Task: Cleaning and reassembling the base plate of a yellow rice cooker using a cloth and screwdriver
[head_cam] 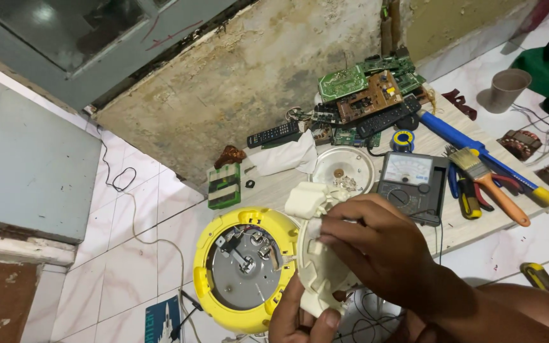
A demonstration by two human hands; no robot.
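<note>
Floor: white glossy tiles (141, 254) meet a stained, peeling concrete wall (243, 82), with a thin white cable (136, 222) trailing across them.
Bench: a pale wooden board (452, 222) lies low on the tiles, crowded with repair gear.
Held part: a cream moulded plastic base cover (316, 267), roughly round with a boxy lug at its top, stands almost on edge between the two hands, its flat face turned toward the open appliance.
Right hand: the right hand (379, 248) comes in from the lower right and drapes over the cover's upper edge, fingers (338, 223) curled onto its rim, grasping it.
Left hand: the left hand (303, 317) cups the cover's bottom edge from below, thumb pressed on the plastic, also gripping.
Appliance: a yellow round cooker body turned bottom-up (243, 273), its grey metal plate and wiring exposed, sits on the tiles just left of the cover, touching or nearly touching it.
Key relation: the cover lies left of the right hand and above the left; the left hand is nearer the yellow body.
Behind: a white shallow dish holding small screws (343, 168), a black analogue multimeter (411, 184), an orange-handled paintbrush (487, 181), a stack of green and brown circuit boards (370, 86).
</note>
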